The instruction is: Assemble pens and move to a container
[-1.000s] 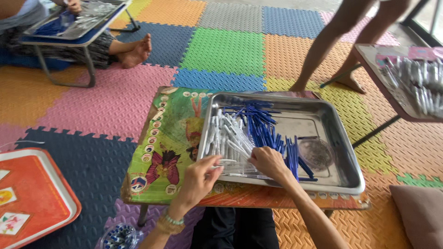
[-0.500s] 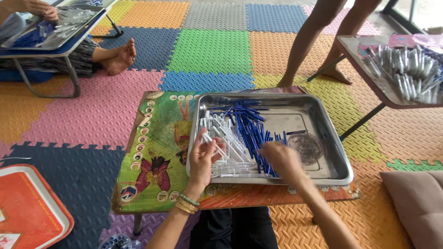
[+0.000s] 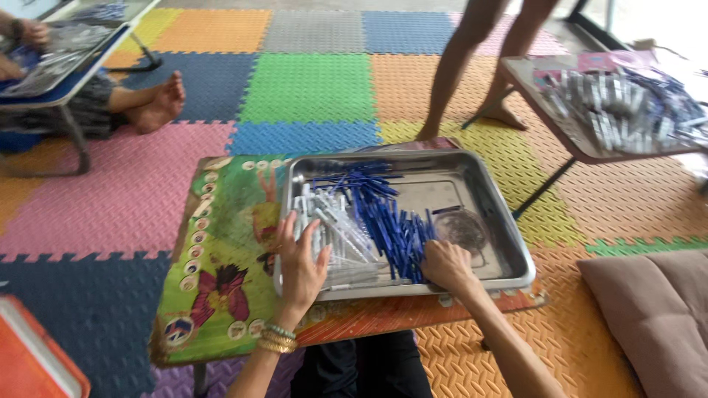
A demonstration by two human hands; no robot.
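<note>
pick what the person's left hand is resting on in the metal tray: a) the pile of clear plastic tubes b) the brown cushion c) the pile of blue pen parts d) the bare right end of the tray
a: the left hand lies flat on the pile of clear plastic tubes at the left end of the shiny rectangular metal tray, while the right hand sits at the near edge of the pile of blue pen parts.

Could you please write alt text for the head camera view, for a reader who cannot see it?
A person's left hand and right hand rest in a metal tray of clear tubes and blue pen parts on a low picture-printed table. Colourful foam mats cover the floor.
</note>
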